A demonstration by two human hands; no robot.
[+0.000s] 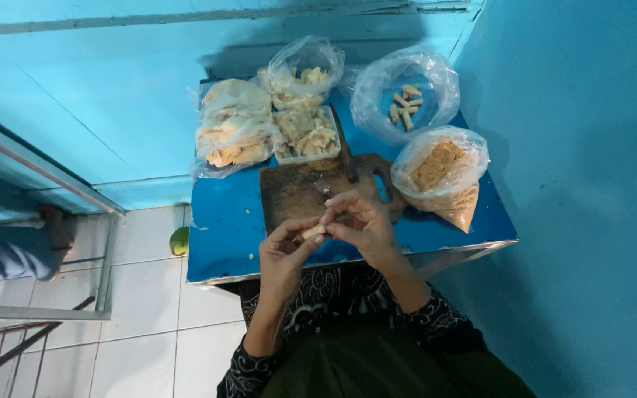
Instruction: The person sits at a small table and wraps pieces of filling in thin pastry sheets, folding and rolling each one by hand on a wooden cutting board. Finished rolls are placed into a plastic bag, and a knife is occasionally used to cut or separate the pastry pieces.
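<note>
My left hand (pixel 285 250) and my right hand (pixel 363 223) meet over the near edge of a blue table (pixel 223 228), both pinching one small pale roll of dough (pixel 313 231) between the fingertips. Just beyond them lies a dark wooden cutting board (pixel 296 191) with a knife (pixel 344 151) resting on its far edge.
Behind the board stand a tray of pale filling (pixel 305 134) and several clear plastic bags: flat wrappers (pixel 231 129), more filling (pixel 300 74), finished small rolls (pixel 405 103), brown crumbs (pixel 440 173). A green fruit (pixel 179 241) lies on the tiled floor. Another person's foot (pixel 53 228) shows at left.
</note>
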